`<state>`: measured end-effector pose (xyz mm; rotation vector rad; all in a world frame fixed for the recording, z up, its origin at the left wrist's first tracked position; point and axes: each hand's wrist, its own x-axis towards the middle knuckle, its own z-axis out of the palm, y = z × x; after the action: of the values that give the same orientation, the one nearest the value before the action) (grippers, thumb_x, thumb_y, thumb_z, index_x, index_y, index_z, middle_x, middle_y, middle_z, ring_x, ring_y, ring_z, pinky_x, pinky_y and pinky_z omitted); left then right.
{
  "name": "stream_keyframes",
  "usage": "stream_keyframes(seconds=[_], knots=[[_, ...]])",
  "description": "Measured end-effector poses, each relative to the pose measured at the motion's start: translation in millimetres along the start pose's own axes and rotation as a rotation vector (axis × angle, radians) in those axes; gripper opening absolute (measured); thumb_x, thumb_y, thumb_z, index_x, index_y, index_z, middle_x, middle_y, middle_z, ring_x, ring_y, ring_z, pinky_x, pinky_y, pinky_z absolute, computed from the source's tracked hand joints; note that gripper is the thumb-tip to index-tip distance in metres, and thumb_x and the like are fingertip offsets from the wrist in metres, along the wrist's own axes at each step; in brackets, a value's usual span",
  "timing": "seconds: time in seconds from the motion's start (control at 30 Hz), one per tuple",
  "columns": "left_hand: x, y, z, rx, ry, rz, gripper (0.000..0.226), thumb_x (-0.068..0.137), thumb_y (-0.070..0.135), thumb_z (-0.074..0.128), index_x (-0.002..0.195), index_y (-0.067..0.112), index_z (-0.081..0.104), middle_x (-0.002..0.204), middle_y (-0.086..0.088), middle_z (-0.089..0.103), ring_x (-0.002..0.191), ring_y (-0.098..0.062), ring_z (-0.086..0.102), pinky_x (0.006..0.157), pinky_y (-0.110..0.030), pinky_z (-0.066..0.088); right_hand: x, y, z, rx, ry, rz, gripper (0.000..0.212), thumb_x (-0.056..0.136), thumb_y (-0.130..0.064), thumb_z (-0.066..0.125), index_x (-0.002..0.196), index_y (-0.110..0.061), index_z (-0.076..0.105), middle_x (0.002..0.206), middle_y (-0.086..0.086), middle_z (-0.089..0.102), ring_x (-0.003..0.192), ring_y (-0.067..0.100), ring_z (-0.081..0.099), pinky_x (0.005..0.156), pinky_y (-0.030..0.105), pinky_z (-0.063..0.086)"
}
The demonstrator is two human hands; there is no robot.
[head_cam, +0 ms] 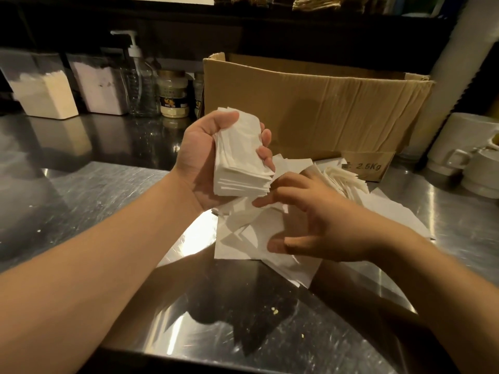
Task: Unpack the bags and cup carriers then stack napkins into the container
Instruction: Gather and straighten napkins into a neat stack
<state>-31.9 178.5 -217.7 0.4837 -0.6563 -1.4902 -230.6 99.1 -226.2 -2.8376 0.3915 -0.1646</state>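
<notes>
Two bare hands work over the steel worktop [81, 201]. Nearest, the right hand [321, 225] hovers with its fingers spread and loosely bent, the grip released, holding nothing; loose napkins [251, 236] lie scattered flat on the worktop just beneath it, white, thin and square, overlapping at odd angles. Just left of and above it, the left hand [205, 157] grasps a thick napkin stack [240, 163], thumb over the top edge and fingertips curled round the far side; the stack is held tilted above the worktop, its layered edges showing, slightly uneven. Beyond the right hand a fanned heap of folded napkins [343, 179] rests at the foot of a cardboard box [310, 109], whose inside cannot be seen. Right of the box stand white cups [459, 155]. Far left of the left hand sit a pump bottle [140, 85], a jar [172, 97] of pale contents, and two clear tubs [46, 93] holding pale powder.
</notes>
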Motion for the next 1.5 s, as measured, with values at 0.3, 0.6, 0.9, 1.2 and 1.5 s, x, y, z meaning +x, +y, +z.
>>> stream_keyframes(seconds=[0.3,0.6,0.9,1.2,1.5], knots=[[0.9,0.0,-1.1,0.011,0.010,-0.001,0.057,0.081,0.034,0.058,0.132,0.014,0.046,0.102,-0.008,0.060,0.077,-0.019,0.056,0.076,-0.035,0.052,1.3,-5.0,4.2,0.009,-0.055,-0.032,0.040,0.088,-0.050,0.072,0.125,-0.051,0.058,0.120,-0.026,0.045,0.113,0.001,0.032,0.103,0.029,0.032],[0.3,0.8,-1.4,0.023,0.028,0.002,0.056,0.082,0.036,0.056,0.132,0.014,0.047,0.103,-0.008,0.059,0.078,-0.019,0.056,0.074,-0.036,0.053,-1.5,1.3,-0.6,0.137,0.073,-0.037,0.036,0.086,-0.025,0.078,0.114,-0.042,0.063,0.113,-0.025,0.058,0.109,-0.003,0.051,0.094,0.018,0.046],[-0.4,0.3,0.4,0.024,0.047,0.003,0.055,0.081,0.036,0.057,0.131,0.014,0.048,0.102,-0.008,0.060,0.076,-0.019,0.057,0.072,-0.034,0.055,-1.7,7.4,-5.1,0.201,0.095,-0.035,0.029,0.083,-0.030,0.082,0.093,-0.043,0.058,0.098,-0.021,0.057,0.096,-0.002,0.052,0.080,0.009,0.043],[-0.9,-0.1,1.4,0.050,0.068,-0.018,0.055,0.080,0.036,0.057,0.130,0.014,0.049,0.101,-0.008,0.060,0.075,-0.019,0.059,0.072,-0.034,0.056,-0.2,18.3,-11.3,0.214,0.142,0.030,0.021,0.088,-0.029,0.074,0.095,-0.048,0.068,0.096,-0.029,0.068,0.097,-0.008,0.060,0.081,0.018,0.051],[-3.3,-3.5,4.0,0.218,0.041,-0.048,0.057,0.082,0.034,0.056,0.134,0.013,0.049,0.104,-0.007,0.064,0.087,-0.019,0.059,0.082,-0.038,0.054,-13.8,12.8,-29.8,1.004,0.113,-0.108,0.011,0.078,-0.023,0.070,0.086,-0.024,0.078,0.097,0.002,0.075,0.096,0.020,0.071,0.078,0.028,0.058]])
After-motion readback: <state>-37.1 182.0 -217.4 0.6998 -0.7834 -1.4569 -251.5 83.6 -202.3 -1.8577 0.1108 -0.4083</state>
